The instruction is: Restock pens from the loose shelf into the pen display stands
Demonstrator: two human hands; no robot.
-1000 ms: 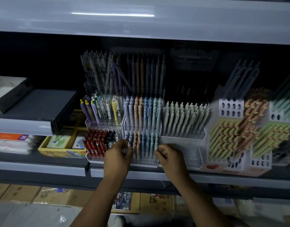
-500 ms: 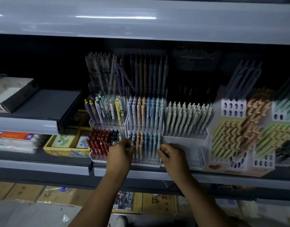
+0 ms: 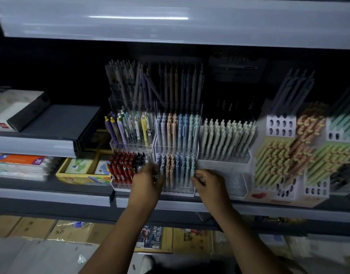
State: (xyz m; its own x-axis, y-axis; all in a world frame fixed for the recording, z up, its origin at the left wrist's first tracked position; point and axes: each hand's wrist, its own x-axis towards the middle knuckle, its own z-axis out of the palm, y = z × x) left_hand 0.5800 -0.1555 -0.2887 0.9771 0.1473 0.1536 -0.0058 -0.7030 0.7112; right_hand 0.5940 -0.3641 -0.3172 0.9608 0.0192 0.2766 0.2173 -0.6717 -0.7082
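Observation:
A clear tiered pen display stand (image 3: pixel 176 149) stands on the middle shelf and holds rows of pastel blue, peach and teal pens (image 3: pixel 176 127). My left hand (image 3: pixel 148 182) curls around the left side of its lowest tier. My right hand (image 3: pixel 209 184) grips the right side of that tier, fingertips by the teal pens. Left of it, another clear stand holds red and black pens (image 3: pixel 121 169) below and mixed coloured pens (image 3: pixel 128 129) above. The dim light hides whether either hand also pinches a pen.
Pale green pens (image 3: pixel 225 135) fill a stand to the right, beside white stands with holes (image 3: pixel 280 125) full of green and orange pens. A yellow box (image 3: pixel 81 177) and stacked packs (image 3: pixel 20 165) lie to the left. An upper shelf (image 3: pixel 170 18) overhangs. Cardboard boxes (image 3: pixel 32 228) sit below.
Both hands stay at the sides of the clear stand's lowest tier, shifting only slightly. The view has drifted a little.

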